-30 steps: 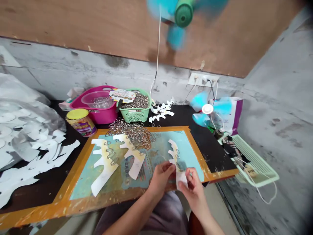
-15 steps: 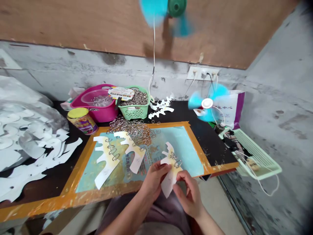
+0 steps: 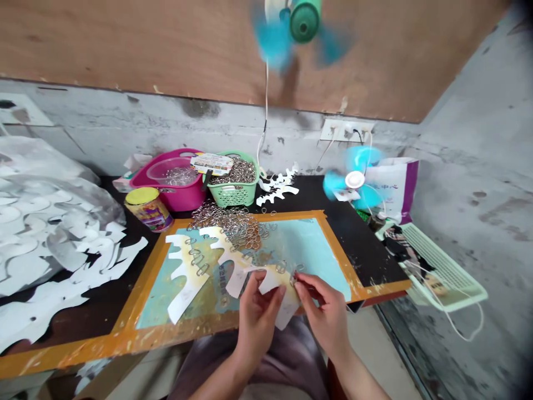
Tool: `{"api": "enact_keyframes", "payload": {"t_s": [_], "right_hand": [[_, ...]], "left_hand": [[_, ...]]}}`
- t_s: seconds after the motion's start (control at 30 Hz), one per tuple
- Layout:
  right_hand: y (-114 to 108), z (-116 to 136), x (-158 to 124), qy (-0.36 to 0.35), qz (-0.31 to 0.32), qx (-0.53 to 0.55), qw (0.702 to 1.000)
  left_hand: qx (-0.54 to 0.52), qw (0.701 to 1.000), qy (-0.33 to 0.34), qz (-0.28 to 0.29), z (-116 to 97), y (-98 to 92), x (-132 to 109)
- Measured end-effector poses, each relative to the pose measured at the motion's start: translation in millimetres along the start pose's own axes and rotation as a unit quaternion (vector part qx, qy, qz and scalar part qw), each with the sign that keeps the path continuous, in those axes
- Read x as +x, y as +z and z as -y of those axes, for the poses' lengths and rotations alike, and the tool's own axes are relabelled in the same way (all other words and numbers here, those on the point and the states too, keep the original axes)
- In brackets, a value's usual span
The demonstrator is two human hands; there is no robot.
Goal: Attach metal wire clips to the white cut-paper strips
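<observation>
My left hand [image 3: 259, 311] is closed on a notched white paper strip [image 3: 287, 311] with a yellowish edge, holding it over the front of the mat. Small metal rings [image 3: 281, 266] sit along that edge. My right hand [image 3: 322, 305] pinches a metal ring [image 3: 293, 280] at the strip's right edge; its fingertips partly hide it. Two similar strips lie on the mat: a left strip [image 3: 183, 283] with several rings along its edge, and a middle strip [image 3: 235, 278], partly behind the held one. Beyond them is a pile of loose metal rings [image 3: 233, 222].
A pink basket [image 3: 179, 197] and a green basket [image 3: 233, 194] of rings stand behind, beside a yellow-lidded jar [image 3: 150, 211]. White cutouts [image 3: 29, 205] in plastic fill the left. Fans spin above and at right [image 3: 355, 179]. A pale green tray [image 3: 449, 294] sits right.
The held strip has turned and come up a little, nearer the middle strip. My right hand has moved up from the strip's lower edge to a ring. The view has shifted slightly.
</observation>
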State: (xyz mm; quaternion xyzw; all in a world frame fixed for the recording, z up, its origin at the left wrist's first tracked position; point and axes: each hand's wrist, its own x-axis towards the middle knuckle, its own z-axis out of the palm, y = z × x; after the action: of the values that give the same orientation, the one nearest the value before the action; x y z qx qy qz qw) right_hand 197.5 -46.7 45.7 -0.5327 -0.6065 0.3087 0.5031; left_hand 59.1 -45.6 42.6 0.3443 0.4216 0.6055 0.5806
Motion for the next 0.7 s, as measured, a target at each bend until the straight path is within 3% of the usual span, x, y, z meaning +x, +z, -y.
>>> {"api": "enact_keyframes", "payload": {"t_s": [0.27,0.5,0.7], "right_hand": [[10.0,3.5,11.4,-0.014,0.071,0.006,0.997],[19.9,-5.3,9.1,-0.044,0.061,0.023,0.997],[26.3,-5.6,-1.0,-0.068,0.031,0.01,0.997]], "left_hand": [[0.055,0.997,0.039,-0.024,11.8,-12.3,-1.5],[-0.055,0.997,-0.04,-0.038,22.2,-21.8,-14.7],[-0.066,0.997,-0.017,-0.033,27.6,-29.4,-28.5]]}}
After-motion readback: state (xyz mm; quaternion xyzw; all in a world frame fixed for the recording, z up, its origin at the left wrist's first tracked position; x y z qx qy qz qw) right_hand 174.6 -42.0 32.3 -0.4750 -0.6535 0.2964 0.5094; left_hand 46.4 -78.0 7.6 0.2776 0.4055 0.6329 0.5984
